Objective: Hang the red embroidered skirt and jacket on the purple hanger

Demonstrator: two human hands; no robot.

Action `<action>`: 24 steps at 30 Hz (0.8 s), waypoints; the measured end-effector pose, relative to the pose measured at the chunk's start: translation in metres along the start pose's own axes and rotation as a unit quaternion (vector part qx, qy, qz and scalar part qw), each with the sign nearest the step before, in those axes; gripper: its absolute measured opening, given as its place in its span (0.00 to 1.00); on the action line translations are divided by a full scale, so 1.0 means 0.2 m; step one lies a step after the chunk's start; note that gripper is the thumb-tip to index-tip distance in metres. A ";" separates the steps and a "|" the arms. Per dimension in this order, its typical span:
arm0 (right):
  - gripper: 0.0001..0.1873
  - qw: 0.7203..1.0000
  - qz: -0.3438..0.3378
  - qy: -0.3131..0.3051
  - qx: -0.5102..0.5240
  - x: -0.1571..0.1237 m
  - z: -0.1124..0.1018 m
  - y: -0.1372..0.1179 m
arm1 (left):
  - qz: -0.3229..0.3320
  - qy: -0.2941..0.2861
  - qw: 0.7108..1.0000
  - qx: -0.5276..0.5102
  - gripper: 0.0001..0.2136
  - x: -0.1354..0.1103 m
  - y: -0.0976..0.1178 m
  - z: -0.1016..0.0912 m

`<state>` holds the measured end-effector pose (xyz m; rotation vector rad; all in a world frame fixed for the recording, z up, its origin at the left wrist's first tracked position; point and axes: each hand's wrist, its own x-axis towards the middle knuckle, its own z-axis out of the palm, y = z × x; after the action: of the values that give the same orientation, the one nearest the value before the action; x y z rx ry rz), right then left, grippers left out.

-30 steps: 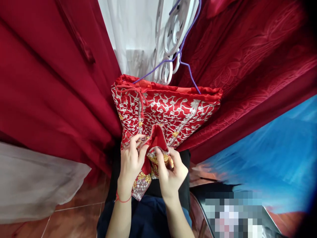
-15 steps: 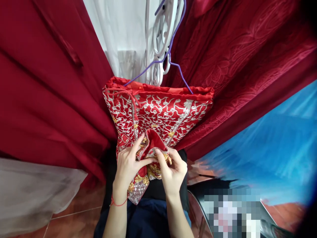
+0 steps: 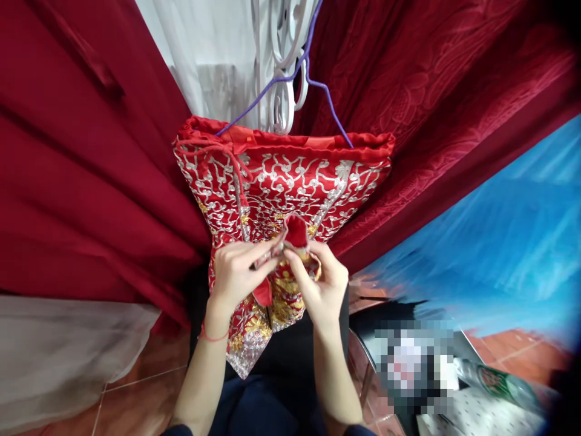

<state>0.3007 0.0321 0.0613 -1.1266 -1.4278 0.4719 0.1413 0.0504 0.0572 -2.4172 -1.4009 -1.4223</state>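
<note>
A red skirt-like garment [image 3: 290,175] with silver and gold embroidery hangs from a purple wire hanger [image 3: 267,91]. A red cord [image 3: 238,160] is tied at the left of its gathered waistband. Over the lower part, my left hand [image 3: 238,269] pinches the edge of a folded embroidered fabric piece with red lining [image 3: 297,231]. My right hand [image 3: 320,281] grips the same piece from the other side, thumb in front and fingers behind. Whether this piece is joined to the garment, I cannot tell. An embroidered pointed end [image 3: 247,348] hangs below my left hand.
Dark red curtains [image 3: 91,181] flank both sides, and a white scrollwork stand [image 3: 284,100] rises behind the hanger. Blue tulle [image 3: 490,260] spreads at the right. Below it, a dark chair holds a plastic bottle [image 3: 499,381] and a blurred-out patch. White cloth [image 3: 68,351] lies lower left.
The red-lined fold has been drawn up narrower between my hands. My left fingers have closed in on its edge. The garment appears slightly higher and larger in view.
</note>
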 end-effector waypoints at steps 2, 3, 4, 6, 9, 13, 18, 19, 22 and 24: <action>0.11 0.999 -0.039 -0.032 0.012 0.10 0.04 0.01 | -0.021 0.025 0.999 0.012 0.11 0.08 -0.05 -0.03; 0.13 0.997 -0.063 -0.045 0.021 0.15 0.06 0.02 | -0.034 0.038 0.999 0.016 0.11 0.13 -0.07 -0.04; 0.14 0.994 -0.088 -0.054 0.026 0.22 0.09 0.04 | -0.046 0.049 0.998 0.019 0.12 0.18 -0.10 -0.05; 0.14 0.990 -0.124 -0.061 0.032 0.34 0.13 0.06 | -0.062 0.059 0.996 0.025 0.14 0.29 -0.14 -0.07; 0.14 0.987 -0.144 -0.054 0.041 0.46 0.17 0.07 | -0.056 0.040 0.997 0.031 0.18 0.41 -0.16 -0.10; 0.13 0.985 -0.160 -0.018 0.070 0.49 0.13 0.04 | -0.021 -0.014 0.999 0.030 0.26 0.46 -0.13 -0.16; 0.13 0.981 -0.183 -0.012 0.056 0.53 0.04 -0.07 | -0.014 -0.001 0.999 0.037 0.23 0.52 -0.05 -0.26; 0.13 0.981 -0.190 -0.014 0.046 0.56 0.02 -0.10 | -0.007 0.007 0.999 0.042 0.22 0.55 -0.04 -0.27; 0.12 0.973 -0.230 -0.012 -0.008 0.70 -0.01 -0.17 | 0.011 0.034 0.998 0.060 0.19 0.67 -0.01 -0.31; 0.11 0.960 -0.268 0.012 -0.078 0.81 -0.03 -0.20 | 0.018 0.040 0.997 0.064 0.17 0.76 0.00 -0.31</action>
<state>0.3190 0.1461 0.1807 -0.8117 -1.6924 -0.0399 0.1266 0.1298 0.2005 -2.2708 -1.3788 -1.3606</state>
